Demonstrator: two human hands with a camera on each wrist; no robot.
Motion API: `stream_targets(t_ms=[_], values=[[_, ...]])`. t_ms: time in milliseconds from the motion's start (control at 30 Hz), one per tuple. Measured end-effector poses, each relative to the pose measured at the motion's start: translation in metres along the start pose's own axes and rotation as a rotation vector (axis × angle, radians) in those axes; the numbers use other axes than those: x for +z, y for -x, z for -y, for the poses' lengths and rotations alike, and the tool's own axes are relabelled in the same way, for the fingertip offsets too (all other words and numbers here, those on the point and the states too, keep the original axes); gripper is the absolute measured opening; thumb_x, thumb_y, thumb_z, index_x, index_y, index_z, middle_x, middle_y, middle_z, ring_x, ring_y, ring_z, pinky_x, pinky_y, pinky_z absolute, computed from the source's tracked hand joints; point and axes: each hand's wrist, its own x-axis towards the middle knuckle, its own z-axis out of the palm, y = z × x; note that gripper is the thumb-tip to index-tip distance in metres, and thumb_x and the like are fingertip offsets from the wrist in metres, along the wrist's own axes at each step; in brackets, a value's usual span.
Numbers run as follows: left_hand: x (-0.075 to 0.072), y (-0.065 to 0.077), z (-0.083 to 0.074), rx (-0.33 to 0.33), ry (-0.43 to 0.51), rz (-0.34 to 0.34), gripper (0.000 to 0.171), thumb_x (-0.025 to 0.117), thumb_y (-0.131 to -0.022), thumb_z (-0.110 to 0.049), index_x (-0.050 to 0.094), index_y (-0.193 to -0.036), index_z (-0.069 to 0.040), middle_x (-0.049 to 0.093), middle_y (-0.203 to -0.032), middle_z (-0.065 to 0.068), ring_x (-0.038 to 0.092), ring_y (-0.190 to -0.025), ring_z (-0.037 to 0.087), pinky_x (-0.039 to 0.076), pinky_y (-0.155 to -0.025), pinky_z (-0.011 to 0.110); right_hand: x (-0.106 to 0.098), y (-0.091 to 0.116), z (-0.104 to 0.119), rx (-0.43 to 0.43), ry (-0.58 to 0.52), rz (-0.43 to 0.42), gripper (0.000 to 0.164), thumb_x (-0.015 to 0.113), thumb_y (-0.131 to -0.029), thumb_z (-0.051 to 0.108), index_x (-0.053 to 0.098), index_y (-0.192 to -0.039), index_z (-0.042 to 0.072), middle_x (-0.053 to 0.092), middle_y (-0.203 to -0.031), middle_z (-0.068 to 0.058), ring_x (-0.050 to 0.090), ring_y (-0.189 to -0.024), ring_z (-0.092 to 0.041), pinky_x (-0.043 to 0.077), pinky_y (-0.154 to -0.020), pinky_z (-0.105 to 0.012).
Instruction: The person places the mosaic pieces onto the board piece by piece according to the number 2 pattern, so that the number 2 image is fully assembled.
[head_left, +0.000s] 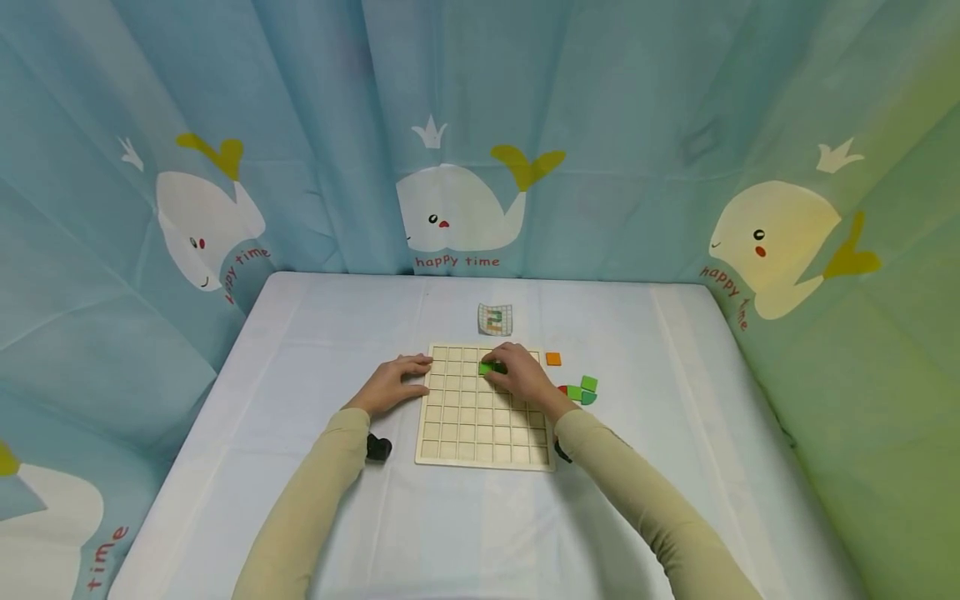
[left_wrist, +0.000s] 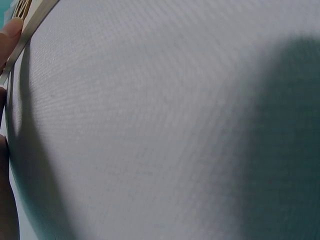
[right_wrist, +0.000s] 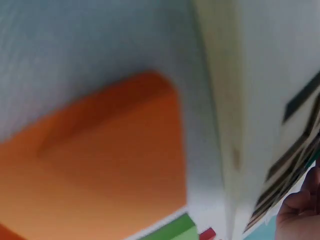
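A pale wooden grid board (head_left: 465,429) lies flat on the table. My left hand (head_left: 388,385) rests at its upper left side, fingers reaching the rim; the left wrist view catches a fingertip (left_wrist: 12,30) on the board's edge. My right hand (head_left: 521,375) is over the upper part of the grid, thumb and fingers pinching around a dark green tile (head_left: 499,367), mostly hidden by the fingers. Just left of it shows a light green tile (head_left: 485,368) between the fingertips. In the right wrist view, the right hand (right_wrist: 297,215) appears beyond the board's side.
An orange square tile (head_left: 553,359) lies off the board's right side. Several green tiles (head_left: 588,384) and a red piece (head_left: 562,389) sit nearby, partly behind the right wrist. A small patterned card (head_left: 495,319) lies beyond the board. Whale-print curtains (head_left: 465,208) surround the table.
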Motion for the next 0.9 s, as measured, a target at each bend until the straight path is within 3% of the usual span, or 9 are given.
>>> stream_targets(t_ms=[200, 367, 600, 733, 900], values=[[0.001, -0.001, 0.002, 0.000, 0.009, 0.005, 0.052, 0.076, -0.087, -0.026, 0.062, -0.132, -0.005, 0.050, -0.146, 0.001, 0.034, -0.142, 0.024, 0.019, -0.124, 0.041, 0.000, 0.001, 0.000, 0.010, -0.008, -0.003, 0.025, 0.069, -0.093, 0.020, 0.071, -0.116, 0.009, 0.061, -0.119, -0.009, 0.053, -0.110, -0.028, 0.051, -0.094, -0.043], [0.000, -0.001, 0.002, -0.001, 0.004, 0.011, 0.052, 0.076, -0.087, -0.027, 0.062, -0.132, -0.005, 0.049, -0.146, 0.001, 0.035, -0.142, 0.023, 0.017, -0.124, 0.038, -0.007, 0.004, -0.001, 0.022, -0.084, -0.048, 0.032, 0.069, -0.094, 0.020, 0.067, -0.122, 0.005, 0.062, -0.121, -0.011, 0.056, -0.107, -0.029, 0.053, -0.090, -0.045], [0.000, -0.002, 0.003, 0.005, 0.002, 0.009, 0.052, 0.076, -0.087, -0.028, 0.062, -0.132, -0.005, 0.049, -0.146, 0.000, 0.035, -0.142, 0.022, 0.013, -0.125, 0.035, -0.032, 0.019, -0.029, 0.151, -0.206, -0.166, 0.044, 0.066, -0.095, 0.024, 0.059, -0.133, 0.003, 0.057, -0.133, -0.016, 0.056, -0.116, -0.033, 0.054, -0.095, -0.048], [0.000, -0.001, 0.004, 0.000, -0.002, 0.014, 0.053, 0.076, -0.087, -0.028, 0.062, -0.132, -0.005, 0.049, -0.147, 0.000, 0.035, -0.142, 0.021, 0.013, -0.125, 0.034, -0.046, 0.030, -0.054, 0.247, -0.162, -0.194, 0.051, 0.065, -0.096, 0.030, 0.054, -0.138, 0.004, 0.051, -0.140, -0.018, 0.052, -0.122, -0.036, 0.051, -0.099, -0.053], [0.001, -0.001, 0.003, 0.007, 0.003, 0.010, 0.052, 0.076, -0.087, -0.027, 0.062, -0.132, -0.005, 0.049, -0.147, 0.000, 0.036, -0.141, 0.021, 0.012, -0.125, 0.034, -0.061, 0.039, -0.076, 0.309, -0.043, -0.159, 0.055, 0.067, -0.094, 0.034, 0.055, -0.137, 0.001, 0.049, -0.140, -0.022, 0.049, -0.122, -0.039, 0.042, -0.107, -0.057]])
